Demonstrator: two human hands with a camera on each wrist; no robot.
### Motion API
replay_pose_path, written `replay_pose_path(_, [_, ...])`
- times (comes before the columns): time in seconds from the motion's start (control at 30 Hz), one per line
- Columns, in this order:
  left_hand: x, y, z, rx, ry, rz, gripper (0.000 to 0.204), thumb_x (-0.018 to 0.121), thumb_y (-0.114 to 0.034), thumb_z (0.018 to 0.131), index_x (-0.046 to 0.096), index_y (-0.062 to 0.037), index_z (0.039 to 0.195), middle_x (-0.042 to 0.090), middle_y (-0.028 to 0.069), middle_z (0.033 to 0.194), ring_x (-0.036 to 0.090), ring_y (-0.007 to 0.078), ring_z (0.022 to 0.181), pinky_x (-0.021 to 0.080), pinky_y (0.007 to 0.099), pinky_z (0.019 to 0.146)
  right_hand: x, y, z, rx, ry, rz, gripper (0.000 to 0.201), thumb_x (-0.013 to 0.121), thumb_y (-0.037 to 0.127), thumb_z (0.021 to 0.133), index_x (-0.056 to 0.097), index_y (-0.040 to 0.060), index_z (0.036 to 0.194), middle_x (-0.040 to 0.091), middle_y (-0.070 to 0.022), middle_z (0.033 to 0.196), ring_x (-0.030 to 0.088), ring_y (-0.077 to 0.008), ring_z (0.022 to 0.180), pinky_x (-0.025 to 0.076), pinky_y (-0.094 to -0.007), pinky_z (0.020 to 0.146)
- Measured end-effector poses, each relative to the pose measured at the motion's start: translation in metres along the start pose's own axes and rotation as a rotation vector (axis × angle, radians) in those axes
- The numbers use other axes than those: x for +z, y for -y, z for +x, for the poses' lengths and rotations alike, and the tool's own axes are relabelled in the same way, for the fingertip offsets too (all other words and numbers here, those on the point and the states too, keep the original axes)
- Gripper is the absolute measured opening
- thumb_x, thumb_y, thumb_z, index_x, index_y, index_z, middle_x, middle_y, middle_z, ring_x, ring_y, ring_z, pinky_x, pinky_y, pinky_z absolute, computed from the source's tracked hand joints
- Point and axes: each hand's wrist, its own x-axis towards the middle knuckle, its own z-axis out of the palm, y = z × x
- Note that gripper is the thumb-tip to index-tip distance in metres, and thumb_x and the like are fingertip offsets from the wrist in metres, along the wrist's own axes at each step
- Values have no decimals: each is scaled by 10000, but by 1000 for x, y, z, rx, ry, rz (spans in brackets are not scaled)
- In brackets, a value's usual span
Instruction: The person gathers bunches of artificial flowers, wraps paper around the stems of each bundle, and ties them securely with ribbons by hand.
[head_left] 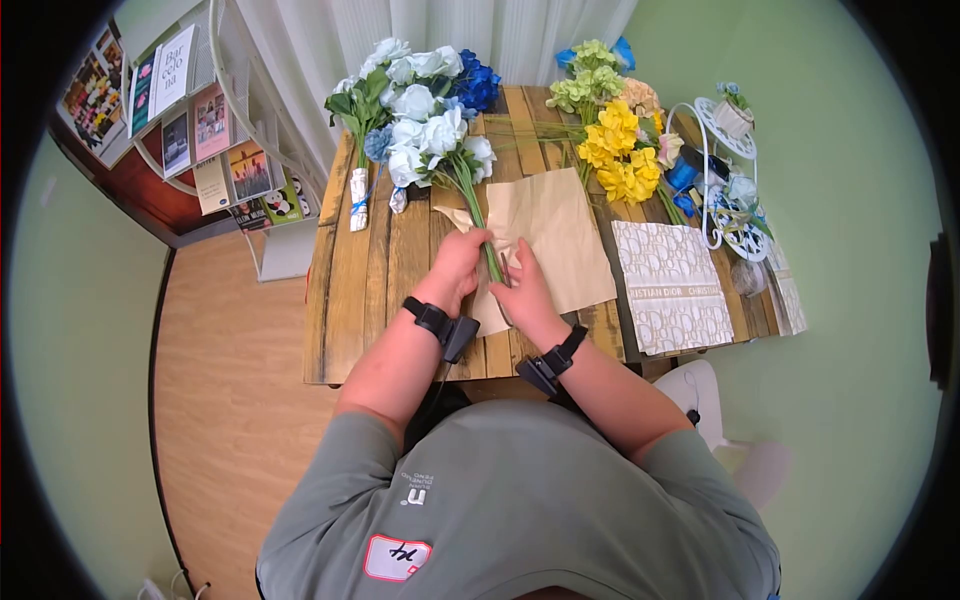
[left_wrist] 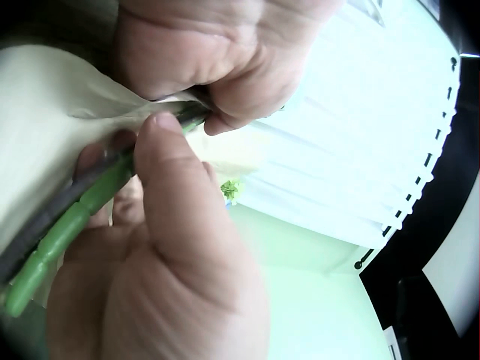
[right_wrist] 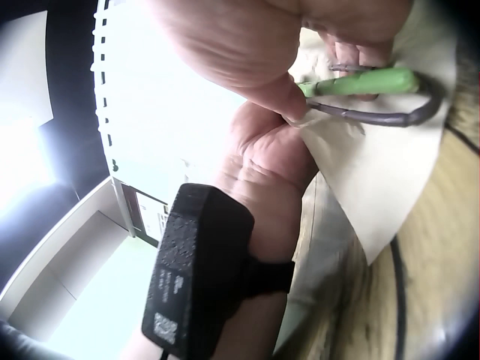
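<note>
A bunch of pale blue-white roses (head_left: 415,130) lies at the back left, its green stems (head_left: 467,190) pointing toward the person. The left hand (head_left: 460,262) grips the stems, seen at the top of the left wrist view. Around their lower end curl the thumb and fingers of the right hand (head_left: 528,290). In the right wrist view, a thick green stem end (right_wrist: 367,82) and a dark bent stem (right_wrist: 375,118) stick out from the right hand (right_wrist: 232,37). Brown wrapping paper (head_left: 550,240) lies beneath the hands.
Yellow flowers (head_left: 625,150) and green ones (head_left: 590,80) lie at the back right. Patterned paper (head_left: 672,285) is right of the brown paper, near a white wire stand (head_left: 708,165). A small wrapped bundle (head_left: 359,200) lies left; a rack (head_left: 225,110) stands beyond.
</note>
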Motion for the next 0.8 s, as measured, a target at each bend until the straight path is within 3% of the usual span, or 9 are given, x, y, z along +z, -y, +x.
replay_pose_path(0.1, [0,3,3,-6,33,-35,202,569,-86,938,577,83,1048,657,179,931,683,297,758,600,442,608,-11,3,-10,189,41,206,842,740,91,803,305,-63,1508,602,-230,1242,664,-303,1080,539,-389,906])
replay_pose_path(0.17, [2,2,0,-2,4,12,199,575,-94,939,586,72,1048,659,171,937,680,286,775,596,436,635,-21,10,-11,263,190,-24,745,717,83,840,360,-69,1476,651,-186,1162,677,-212,964,549,-322,792])
replay_pose_path(0.2, [3,1,-2,6,-25,62,196,581,-101,940,595,62,1049,662,162,944,678,274,793,592,430,662,-23,17,-11,265,190,-25,745,717,83,840,360,-69,1476,651,-186,1162,677,-212,964,549,-322,792])
replay_pose_path(0.27, [3,2,-4,11,-20,98,207,591,-115,943,605,57,1057,665,153,951,674,263,808,586,421,687,-26,31,-10,196,310,-150,582,685,169,833,505,-60,1337,672,-252,1002,663,-398,949,526,-424,850])
replay_pose_path(0.37, [0,5,-2,-5,-15,106,249,593,-155,968,612,52,1105,673,142,987,675,253,855,582,404,744,-24,44,-8,180,288,-157,456,621,151,853,556,-56,1254,651,-293,1007,633,-446,949,509,-460,844])
replay_pose_path(0.5, [-4,8,-10,-55,70,-40,341,549,-241,1035,590,42,1222,681,151,1105,686,263,965,584,403,830,-16,31,-7,49,169,-95,415,555,109,877,558,-54,1259,650,-298,1010,630,-455,962,507,-483,858])
replay_pose_path(0.57, [-9,9,-14,-92,111,-45,348,533,-254,1046,584,30,1242,677,152,1139,685,266,993,581,402,851,-17,30,-8,-42,90,-211,393,526,82,914,556,-46,1284,656,-293,1045,638,-436,1008,503,-458,876])
replay_pose_path(0.73, [-9,12,-28,-214,188,-56,358,519,-286,1055,586,-3,1263,670,144,1191,672,271,1052,559,412,914,-20,43,-1,-66,96,-319,397,521,107,939,534,-44,1306,632,-286,1070,609,-465,1005,500,-510,876])
replay_pose_path(0.8, [-4,15,-30,-235,256,-227,389,515,-326,1053,581,-14,1277,671,136,1196,657,280,1088,531,420,965,-17,44,-2,-51,111,-351,408,526,113,946,525,-43,1323,627,-285,1088,610,-461,1013,501,-507,877])
